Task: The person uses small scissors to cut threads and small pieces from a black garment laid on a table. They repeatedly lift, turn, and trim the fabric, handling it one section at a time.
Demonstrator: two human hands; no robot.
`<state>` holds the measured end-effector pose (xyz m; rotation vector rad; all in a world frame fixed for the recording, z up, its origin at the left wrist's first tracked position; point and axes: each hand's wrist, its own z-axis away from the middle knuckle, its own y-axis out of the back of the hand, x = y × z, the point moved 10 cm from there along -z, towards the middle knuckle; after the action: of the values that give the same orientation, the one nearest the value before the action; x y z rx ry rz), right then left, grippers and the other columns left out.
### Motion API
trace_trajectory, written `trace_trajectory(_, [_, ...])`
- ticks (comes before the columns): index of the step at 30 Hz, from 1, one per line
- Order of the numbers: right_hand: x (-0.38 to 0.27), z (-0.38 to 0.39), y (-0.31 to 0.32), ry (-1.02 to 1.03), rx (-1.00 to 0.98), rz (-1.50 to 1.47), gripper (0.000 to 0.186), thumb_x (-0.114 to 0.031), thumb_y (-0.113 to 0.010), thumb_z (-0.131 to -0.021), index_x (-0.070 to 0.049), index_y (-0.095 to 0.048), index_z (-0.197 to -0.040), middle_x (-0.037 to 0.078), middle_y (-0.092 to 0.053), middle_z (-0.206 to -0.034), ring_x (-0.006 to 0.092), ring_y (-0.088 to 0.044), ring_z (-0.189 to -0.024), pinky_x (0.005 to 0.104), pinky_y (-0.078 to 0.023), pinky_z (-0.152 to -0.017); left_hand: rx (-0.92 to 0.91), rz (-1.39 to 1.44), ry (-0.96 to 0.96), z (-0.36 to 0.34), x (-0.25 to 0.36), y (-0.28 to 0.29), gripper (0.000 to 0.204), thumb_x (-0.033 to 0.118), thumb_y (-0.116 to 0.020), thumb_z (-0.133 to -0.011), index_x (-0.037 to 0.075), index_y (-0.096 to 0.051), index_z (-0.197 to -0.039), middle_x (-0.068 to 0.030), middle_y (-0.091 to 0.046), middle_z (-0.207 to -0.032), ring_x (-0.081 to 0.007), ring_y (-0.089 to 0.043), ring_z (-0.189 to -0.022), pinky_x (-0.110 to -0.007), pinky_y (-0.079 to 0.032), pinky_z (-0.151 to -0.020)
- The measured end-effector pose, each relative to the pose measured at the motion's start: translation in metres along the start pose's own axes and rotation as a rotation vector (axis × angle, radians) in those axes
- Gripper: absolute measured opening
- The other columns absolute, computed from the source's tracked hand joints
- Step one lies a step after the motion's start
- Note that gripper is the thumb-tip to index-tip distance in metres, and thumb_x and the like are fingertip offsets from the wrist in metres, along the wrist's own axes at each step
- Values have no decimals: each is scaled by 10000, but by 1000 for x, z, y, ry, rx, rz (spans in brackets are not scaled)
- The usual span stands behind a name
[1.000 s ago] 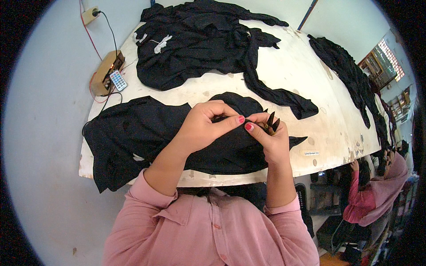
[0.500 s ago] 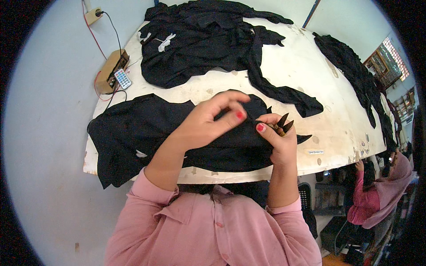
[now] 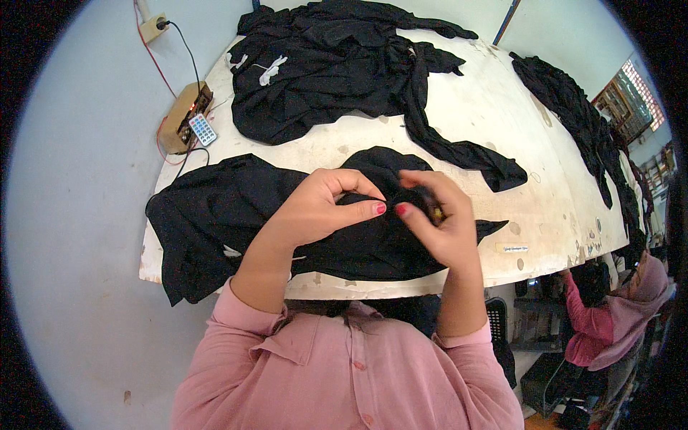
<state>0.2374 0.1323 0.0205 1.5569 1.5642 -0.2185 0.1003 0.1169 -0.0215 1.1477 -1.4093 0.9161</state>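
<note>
A piece of black cloth lies along the near edge of the pale table. My left hand pinches a fold of it between thumb and index finger near the middle. Just to the right, my right hand curls over the cloth, thumb toward the pinched spot, with small dark snips with a yellowish part held in its fingers; their blades are mostly hidden. A larger heap of black garments with small white pieces lies farther back.
A brown box with wires and a remote stands at the left edge beside the wall, under a plugged socket. More black cloth lies along the right. A co-worker in pink is at the lower right.
My left hand lifted its fingers half a second ago and now pinches the cloth again. My right hand has turned, so the snips' blades, upright and visible earlier, are now mostly hidden.
</note>
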Motion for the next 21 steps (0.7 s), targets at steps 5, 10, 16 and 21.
trace_trajectory(5, [43, 7, 0, -344, 156, -388, 156, -142, -677, -849, -25, -632, -942, 0, -609, -790, 86, -517, -643, 211, -377, -582, 32, -48, 19, 5, 1, 7, 119, 101, -688, -837, -2, -677, -896, -15, -637, -842, -84, -562, -802, -238, -443, -738])
trace_trajectory(10, [31, 6, -14, -342, 73, -449, 205, -174, -669, -872, -26, -639, -1011, 13, -636, -894, 73, -558, -779, 207, -428, -705, 39, -12, 36, 7, -3, 8, 148, 106, -666, -848, -7, -687, -941, -28, -660, -880, -86, -574, -822, -232, -446, -752])
trace_trajectory(16, [44, 20, 5, -423, 486, -489, 118, -140, -662, -880, -27, -642, -907, 17, -630, -812, 77, -543, -697, 217, -425, -631, 121, -78, 40, 7, -5, 15, 201, 141, -649, -870, -9, -686, -999, -53, -681, -929, -93, -586, -876, -240, -446, -821])
trace_trajectory(21, [-55, 33, -56, -381, -218, -1684, 242, -157, -681, -805, 17, -595, -950, 64, -585, -770, 121, -491, -573, 247, -367, -508, 176, 14, 33, 7, -13, 27, 190, 140, -638, -879, -1, -688, -997, -32, -675, -913, -81, -574, -871, -231, -434, -831])
